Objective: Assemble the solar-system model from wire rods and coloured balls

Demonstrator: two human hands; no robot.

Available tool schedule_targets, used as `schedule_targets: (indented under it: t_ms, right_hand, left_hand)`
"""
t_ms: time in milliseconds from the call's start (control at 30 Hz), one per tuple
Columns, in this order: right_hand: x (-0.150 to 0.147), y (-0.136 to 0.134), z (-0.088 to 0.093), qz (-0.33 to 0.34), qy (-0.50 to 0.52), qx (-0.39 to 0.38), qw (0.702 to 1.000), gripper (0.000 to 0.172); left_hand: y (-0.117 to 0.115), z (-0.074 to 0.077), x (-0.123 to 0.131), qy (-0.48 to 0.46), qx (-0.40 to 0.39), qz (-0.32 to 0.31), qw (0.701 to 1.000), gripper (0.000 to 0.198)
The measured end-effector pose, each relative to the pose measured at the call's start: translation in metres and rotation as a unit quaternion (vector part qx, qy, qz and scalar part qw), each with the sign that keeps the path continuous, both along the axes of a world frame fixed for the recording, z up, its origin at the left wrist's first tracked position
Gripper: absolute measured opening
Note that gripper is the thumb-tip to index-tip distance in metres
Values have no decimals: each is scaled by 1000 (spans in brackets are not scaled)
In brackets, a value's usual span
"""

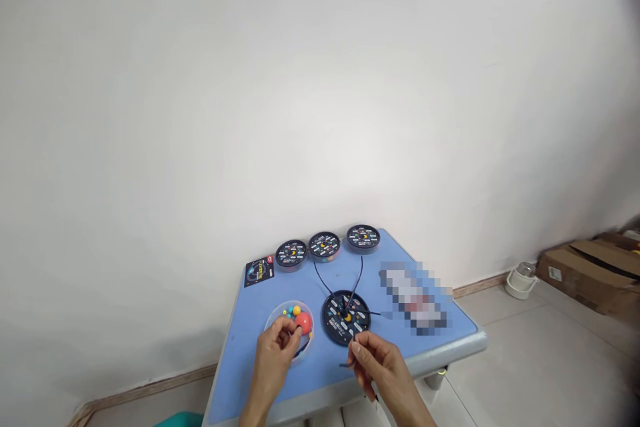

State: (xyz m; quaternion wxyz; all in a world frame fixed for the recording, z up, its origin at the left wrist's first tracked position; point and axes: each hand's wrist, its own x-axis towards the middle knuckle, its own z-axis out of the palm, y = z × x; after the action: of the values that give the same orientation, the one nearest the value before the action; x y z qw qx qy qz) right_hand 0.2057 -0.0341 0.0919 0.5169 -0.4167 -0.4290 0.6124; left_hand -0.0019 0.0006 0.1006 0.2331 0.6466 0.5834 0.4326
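A person's left hand (274, 365) and right hand (381, 368) work at the near edge of a blue bench (240, 327). The right fingers (358, 345) pinch a thin dark rod (346, 365) just beside a black round disc (336, 330), which lies flat and carries curved dark wires (361, 273) rising from its yellow centre. The left fingers (289, 328) curl over a clear round dish (276, 315), close against a large red ball (304, 323) and smaller yellow and teal balls (297, 310); whether they grip anything is hidden. Three more black discs (324, 245) sit in a row along the bench's far edge, near a dark printed card (259, 271). A pixelated, unreadable package (413, 297) lies at right. On the tiled floor beyond stand a white bowl-shaped container (519, 281) and a cardboard box (583, 278).
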Motion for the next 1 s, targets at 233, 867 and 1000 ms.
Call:
schedule_targets:
  t_ms: [233, 867, 1000]
  right_hand:
    - [2, -16, 8, 7, 34, -2, 999, 57]
    - [17, -62, 17, 2, 44, 74, 996, 38]
    - [14, -59, 7, 21, 54, 68, 996, 47]
  left_hand:
    - [-66, -10, 48, -363, -33, 4, 931, 43]
    - [-106, -14, 78, -217, 210, -64, 951, 15]
    - [-108, -15, 80, -283, 149, -68, 945, 18]
